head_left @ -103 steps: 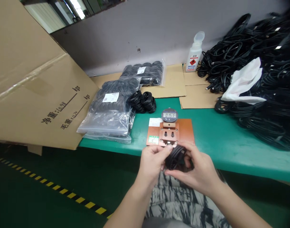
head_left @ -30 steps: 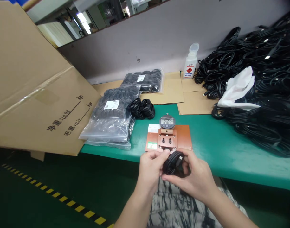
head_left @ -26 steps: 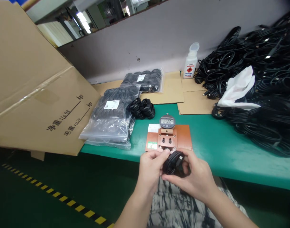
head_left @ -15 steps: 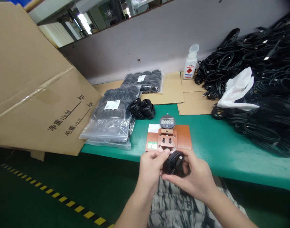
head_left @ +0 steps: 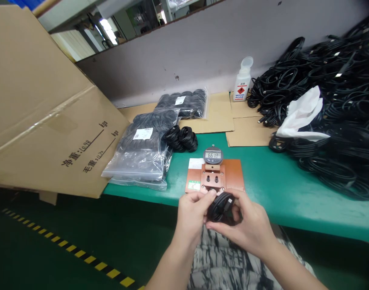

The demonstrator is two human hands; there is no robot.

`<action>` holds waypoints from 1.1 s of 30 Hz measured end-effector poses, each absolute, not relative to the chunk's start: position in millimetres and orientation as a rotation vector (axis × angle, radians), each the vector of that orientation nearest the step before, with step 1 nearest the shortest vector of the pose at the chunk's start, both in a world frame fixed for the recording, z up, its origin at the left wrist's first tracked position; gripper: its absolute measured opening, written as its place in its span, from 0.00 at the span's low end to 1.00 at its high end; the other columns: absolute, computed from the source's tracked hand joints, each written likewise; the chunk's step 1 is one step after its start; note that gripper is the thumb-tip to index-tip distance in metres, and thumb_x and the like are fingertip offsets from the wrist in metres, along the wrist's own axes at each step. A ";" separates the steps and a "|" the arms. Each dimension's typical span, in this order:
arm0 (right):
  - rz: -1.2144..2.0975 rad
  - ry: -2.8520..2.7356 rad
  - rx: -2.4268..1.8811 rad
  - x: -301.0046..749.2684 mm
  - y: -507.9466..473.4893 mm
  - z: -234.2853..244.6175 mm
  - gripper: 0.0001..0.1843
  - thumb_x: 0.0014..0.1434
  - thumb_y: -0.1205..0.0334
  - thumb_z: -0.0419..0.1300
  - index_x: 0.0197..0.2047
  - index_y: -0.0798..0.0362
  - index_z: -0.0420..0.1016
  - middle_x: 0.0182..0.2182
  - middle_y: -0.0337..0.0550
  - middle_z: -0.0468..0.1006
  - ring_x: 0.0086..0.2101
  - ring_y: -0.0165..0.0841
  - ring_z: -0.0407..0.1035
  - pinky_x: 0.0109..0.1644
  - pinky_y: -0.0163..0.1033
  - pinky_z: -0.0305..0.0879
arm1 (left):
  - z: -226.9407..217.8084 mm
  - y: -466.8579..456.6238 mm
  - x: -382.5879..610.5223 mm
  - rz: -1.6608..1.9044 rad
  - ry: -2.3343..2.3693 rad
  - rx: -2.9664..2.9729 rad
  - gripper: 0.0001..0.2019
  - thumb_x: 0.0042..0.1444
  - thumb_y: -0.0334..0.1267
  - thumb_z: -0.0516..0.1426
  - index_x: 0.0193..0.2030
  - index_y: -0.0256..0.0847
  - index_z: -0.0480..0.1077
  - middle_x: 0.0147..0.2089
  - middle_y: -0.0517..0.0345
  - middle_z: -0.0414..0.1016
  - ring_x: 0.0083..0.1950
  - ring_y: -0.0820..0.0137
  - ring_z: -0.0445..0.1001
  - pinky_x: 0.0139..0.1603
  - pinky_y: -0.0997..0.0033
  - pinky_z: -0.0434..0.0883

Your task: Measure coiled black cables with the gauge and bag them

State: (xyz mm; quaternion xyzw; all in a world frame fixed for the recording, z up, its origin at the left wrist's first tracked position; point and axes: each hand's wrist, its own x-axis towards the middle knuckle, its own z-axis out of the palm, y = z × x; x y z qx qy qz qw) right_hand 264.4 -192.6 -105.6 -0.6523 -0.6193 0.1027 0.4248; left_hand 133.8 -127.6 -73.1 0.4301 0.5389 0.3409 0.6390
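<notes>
A coiled black cable (head_left: 219, 207) is held between both hands at the table's front edge. My left hand (head_left: 192, 211) pinches its left side, thumb pointing at the gauge fixture. My right hand (head_left: 251, 223) is closed round the coil's right side, where a metal-tipped plug shows. Just beyond the fingers sits a copper-coloured fixture (head_left: 213, 177) on an orange-brown base plate (head_left: 233, 174). A round digital gauge (head_left: 213, 155) tops it, its display showing digits near 6.61. The fingertips hide the fixture's near end, so I cannot tell whether a cable end sits in it.
Two cable coils (head_left: 188, 139) lie beside clear bags of coils (head_left: 144, 153) on the green table (head_left: 269, 177). A large cardboard box (head_left: 51, 100) stands left. A white bottle (head_left: 242, 80) stands at the back; a heap of black cables (head_left: 332, 104) with a white cloth (head_left: 302, 114) fills the right.
The gauge's reading has dropped slightly, from about 6.625 to about 6.61. Both hands and the coil stay in nearly the same place.
</notes>
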 end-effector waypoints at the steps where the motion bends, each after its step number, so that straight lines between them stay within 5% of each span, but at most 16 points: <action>1: 0.255 -1.548 -1.629 264.4 -192.6 -105.4 0.38 0.53 0.29 0.59 0.48 0.57 0.66 0.17 0.28 0.63 0.15 0.29 0.63 0.18 0.32 0.58 | -73.1 -127.6 133.7 0.777 1.229 0.986 0.26 0.47 0.49 0.66 0.13 0.38 0.59 0.12 0.69 0.53 0.14 0.82 0.51 0.15 0.78 0.48; 21: 0.271 -1.548 -1.619 264.4 -192.5 -105.3 0.37 0.53 0.31 0.60 0.49 0.56 0.65 0.17 0.29 0.65 0.15 0.30 0.63 0.18 0.32 0.58 | -72.4 -126.4 134.0 0.777 1.221 0.977 0.26 0.47 0.49 0.66 0.13 0.38 0.58 0.12 0.69 0.52 0.14 0.82 0.50 0.15 0.78 0.47; 30: 0.515 -1.610 -1.523 264.5 -210.3 -100.2 0.32 0.54 0.46 0.66 0.55 0.54 0.62 0.26 0.37 0.71 0.23 0.33 0.68 0.24 0.35 0.66 | -75.9 -150.3 121.9 0.720 1.156 0.998 0.22 0.50 0.52 0.64 0.19 0.36 0.66 0.16 0.66 0.58 0.18 0.80 0.56 0.18 0.79 0.54; 33: 0.627 -1.606 -1.556 256.8 -229.1 -104.3 0.31 0.57 0.52 0.65 0.59 0.52 0.58 0.26 0.35 0.70 0.23 0.32 0.68 0.25 0.35 0.66 | -75.3 -166.7 111.5 0.751 1.162 1.065 0.17 0.53 0.50 0.63 0.29 0.36 0.76 0.23 0.60 0.69 0.22 0.77 0.62 0.22 0.79 0.61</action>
